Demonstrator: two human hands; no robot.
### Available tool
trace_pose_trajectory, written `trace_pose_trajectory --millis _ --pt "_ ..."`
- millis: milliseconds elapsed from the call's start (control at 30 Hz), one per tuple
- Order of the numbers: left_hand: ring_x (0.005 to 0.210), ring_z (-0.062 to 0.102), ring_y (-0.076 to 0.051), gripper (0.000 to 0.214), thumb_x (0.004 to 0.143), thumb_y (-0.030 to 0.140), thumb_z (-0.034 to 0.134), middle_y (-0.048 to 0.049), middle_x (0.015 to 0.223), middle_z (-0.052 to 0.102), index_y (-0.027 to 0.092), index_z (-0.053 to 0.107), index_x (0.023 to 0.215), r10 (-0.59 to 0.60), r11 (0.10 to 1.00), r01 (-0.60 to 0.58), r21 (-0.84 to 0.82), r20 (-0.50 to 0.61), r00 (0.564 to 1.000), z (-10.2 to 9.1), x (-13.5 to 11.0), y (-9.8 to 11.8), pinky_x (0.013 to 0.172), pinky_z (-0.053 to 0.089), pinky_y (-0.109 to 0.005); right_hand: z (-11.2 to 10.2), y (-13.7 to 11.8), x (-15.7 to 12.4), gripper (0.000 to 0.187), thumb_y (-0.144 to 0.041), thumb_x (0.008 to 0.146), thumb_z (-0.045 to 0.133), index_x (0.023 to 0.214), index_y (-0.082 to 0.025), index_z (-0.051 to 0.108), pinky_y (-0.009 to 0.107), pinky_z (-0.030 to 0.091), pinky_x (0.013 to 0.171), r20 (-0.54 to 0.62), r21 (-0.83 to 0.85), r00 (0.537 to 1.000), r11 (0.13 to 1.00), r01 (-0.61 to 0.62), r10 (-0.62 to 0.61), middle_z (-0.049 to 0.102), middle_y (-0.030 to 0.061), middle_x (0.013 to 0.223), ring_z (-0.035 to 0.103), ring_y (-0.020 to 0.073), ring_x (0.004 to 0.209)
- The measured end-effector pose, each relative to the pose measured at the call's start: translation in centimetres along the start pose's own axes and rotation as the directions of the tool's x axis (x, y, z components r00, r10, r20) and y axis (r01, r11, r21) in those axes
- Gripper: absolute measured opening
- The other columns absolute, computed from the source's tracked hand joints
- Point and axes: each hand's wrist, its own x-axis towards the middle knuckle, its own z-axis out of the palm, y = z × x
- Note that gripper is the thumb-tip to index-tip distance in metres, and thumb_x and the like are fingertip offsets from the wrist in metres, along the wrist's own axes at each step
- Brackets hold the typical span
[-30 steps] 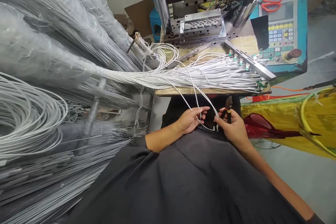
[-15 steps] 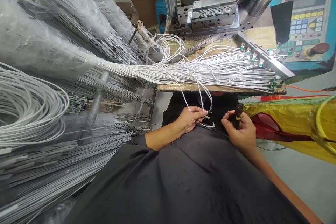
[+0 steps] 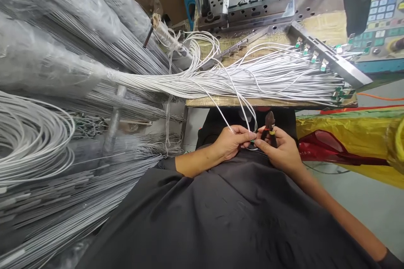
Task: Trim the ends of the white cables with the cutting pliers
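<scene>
My left hand point(image 3: 235, 141) pinches white cables point(image 3: 243, 107) that hang over the bench's front edge above my lap. At its fingertips a small green connector end point(image 3: 252, 140) shows, partly covered by fingers. My right hand point(image 3: 280, 147) is closed around a pair of cutting pliers point(image 3: 270, 122), jaws pointing up, handles mostly hidden in the palm. Its thumb and forefinger meet the left fingertips at the connector end. A thick bundle of white cables point(image 3: 202, 86) lies along the bench, with green-tipped ends point(image 3: 344, 94) at the right.
A metal bar point(image 3: 356, 73) lies across the cable ends. Behind stands a steel mould block point(image 3: 260, 0) between posts. Plastic-wrapped cable bundles point(image 3: 57, 54) and a cable coil point(image 3: 28, 134) fill the left. A yellow wrapped roll point(image 3: 350, 147) lies right, below a control panel point(image 3: 383, 12).
My right hand, with the pliers, has moved left until its fingertips meet those of my left hand at the connector end. The whole view has shifted slightly.
</scene>
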Motion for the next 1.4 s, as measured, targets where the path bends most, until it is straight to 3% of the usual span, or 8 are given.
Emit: trace_pose_trajectory --millis 200,333,400,600,733,867,1067,1400 --pt "0.084 0.075 -0.017 0.051 0.082 0.059 0.087 -0.0075 0.094 0.077 0.014 0.073 0.102 0.27 0.877 -0.243 0.414 -0.008 0.963 -3.7 -0.8 1.0 0.08 0.057 -0.03 -0.4 -2.6 -0.4 0.042 -0.034 0.071 0.096 0.104 -0.024 0.071 0.024 0.05 0.059 0.053 0.281 0.989 0.948 -0.148 0.139 0.069 -0.0032 0.079 0.065 0.0114 0.064" --pt "0.091 0.068 -0.017 0.031 0.088 0.036 0.087 -0.0041 0.097 0.07 0.02 0.071 0.11 0.849 0.147 -0.518 0.843 0.162 0.504 -6.5 -3.9 2.8 0.084 0.058 -0.034 -0.7 -4.6 -0.8 0.041 -0.033 0.072 0.097 0.103 -0.023 0.071 0.023 0.049 0.056 0.134 0.346 0.974 0.912 -0.219 0.183 0.068 -0.0025 0.082 0.065 0.0111 0.063" --pt "0.103 0.068 -0.022 0.035 0.088 0.03 0.087 -0.0063 0.106 0.07 0.022 0.07 0.118 0.837 -0.248 -0.54 0.804 0.459 0.298 -6.1 -5.1 4.0 0.092 0.059 -0.041 -0.6 -5.2 -0.9 0.043 -0.032 0.071 0.098 0.103 -0.023 0.071 0.023 0.049 0.055 0.186 0.346 0.961 0.902 -0.26 0.205 0.068 -0.0023 0.082 0.065 0.0113 0.062" --pt "0.111 0.067 -0.022 0.024 0.1 0.026 0.073 -0.0073 0.122 0.078 0.026 0.073 0.124 0.478 -0.523 -0.728 0.443 0.86 0.18 -2.0 -2.9 7.2 0.089 0.055 -0.039 0.3 -5.9 -0.3 0.044 -0.032 0.071 0.097 0.104 -0.024 0.071 0.023 0.05 0.055 0.383 0.352 0.891 0.853 -0.386 0.245 0.063 -0.0038 0.079 0.062 0.0111 0.063" --pt "0.087 0.064 -0.017 0.012 0.1 0.026 0.073 -0.0027 0.092 0.079 0.024 0.076 0.111 0.519 -0.371 -0.827 0.423 0.832 0.193 -1.5 -1.1 7.5 0.08 0.047 -0.036 0.5 -6.0 0.2 0.041 -0.04 0.077 0.092 0.109 -0.026 0.071 0.025 0.051 0.056 0.349 0.323 0.917 0.893 -0.312 0.195 0.065 -0.0025 0.083 0.061 0.0113 0.064" --pt "0.079 0.065 -0.017 0.013 0.102 0.031 0.069 -0.0035 0.085 0.077 0.023 0.078 0.105 0.585 -0.126 -0.843 0.523 0.726 0.362 -1.6 -1.5 7.3 0.079 0.048 -0.036 -1.2 -5.8 0.4 0.034 -0.038 0.091 0.079 0.123 -0.03 0.072 0.031 0.059 0.074 0.155 -0.029 0.973 0.983 0.179 -0.172 0.073 0.0018 0.098 0.069 0.0165 0.08" --pt "0.076 0.065 -0.018 0.02 0.102 0.038 0.069 -0.0056 0.082 0.076 0.024 0.082 0.098 0.594 0.136 -0.806 0.577 0.604 0.532 -1.3 -1.9 7.8 0.082 0.048 -0.039 -5.2 -7.1 0.0 0.065 -0.018 0.088 0.077 0.149 -0.032 0.06 0.044 0.062 0.096 0.421 -0.55 0.65 0.392 0.738 -0.633 0.074 0.0086 0.127 0.073 0.0281 0.11" --pt "0.078 0.065 -0.018 0.016 0.102 0.033 0.068 -0.0054 0.083 0.077 0.024 0.081 0.102 0.61 0.053 -0.805 0.591 0.62 0.494 -1.7 -2.2 7.7 0.082 0.046 -0.039 -5.6 -7.2 -0.4 0.061 -0.017 0.09 0.075 0.149 -0.019 0.058 0.049 0.06 0.084 0.581 -0.669 0.545 0.026 0.743 -0.605 0.072 0.0152 0.12 0.071 0.0322 0.102"
